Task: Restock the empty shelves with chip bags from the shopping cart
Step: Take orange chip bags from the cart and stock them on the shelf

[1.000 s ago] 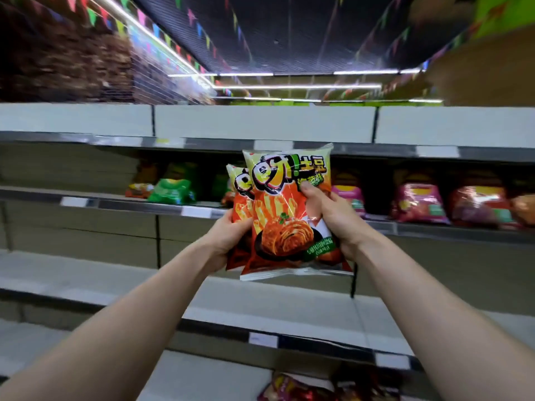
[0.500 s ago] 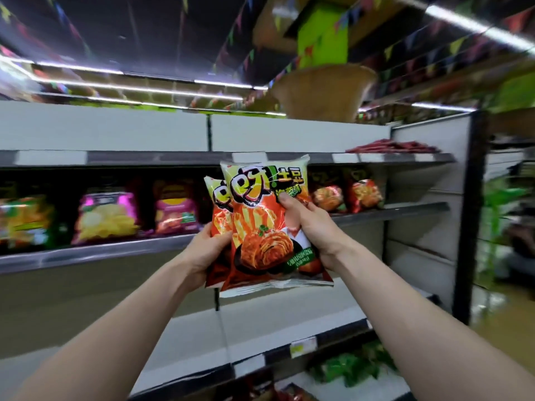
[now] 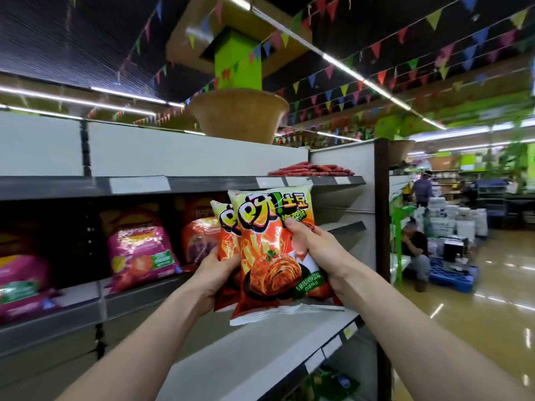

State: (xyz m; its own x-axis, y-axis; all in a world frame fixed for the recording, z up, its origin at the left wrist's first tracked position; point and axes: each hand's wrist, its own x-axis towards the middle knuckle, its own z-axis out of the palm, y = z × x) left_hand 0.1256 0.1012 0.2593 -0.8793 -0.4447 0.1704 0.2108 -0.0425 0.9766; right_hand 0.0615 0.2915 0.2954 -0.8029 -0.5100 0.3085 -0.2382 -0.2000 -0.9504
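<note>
While both hands are raised in front of the shelving, the step in hand looks like the carry-and-place part of restocking: two bags are out of the shopping cart, which is not in view, and neither has reached a shelf yet. The right hand (image 3: 315, 251) grips the glossy orange-red plastic chip bag with yellow-green lettering (image 3: 269, 264) by its right edge, thumb laid across the printed face and the other fingers out of sight behind. The left hand (image 3: 215, 274) holds the lower left side of the pair, curled round the second, matching chip bag (image 3: 227, 227), which stands just behind and slightly left of the first, the two overlapping and touching. Both bags are upright in the air, above the bare white lower shelf board (image 3: 246, 357) and in front of the grey-edged middle shelf (image 3: 139, 299), where pink foil snack bags (image 3: 142, 250) and a darker red-and-purple bag (image 3: 199, 241) lean towards the back. Right of those, the end stretch of that middle shelf looks unfilled, as does the lower board. A flat heap of red sausage-like packs (image 3: 311, 169) lies on the top shelf. The next move, as I judge it, calls for choosing one bare spot, carrying the pair in towards the back panel, standing them on their bottom seams face out, and loosening each grip in turn so the light, puffy bags neither tip nor slide off the front lip.
</note>
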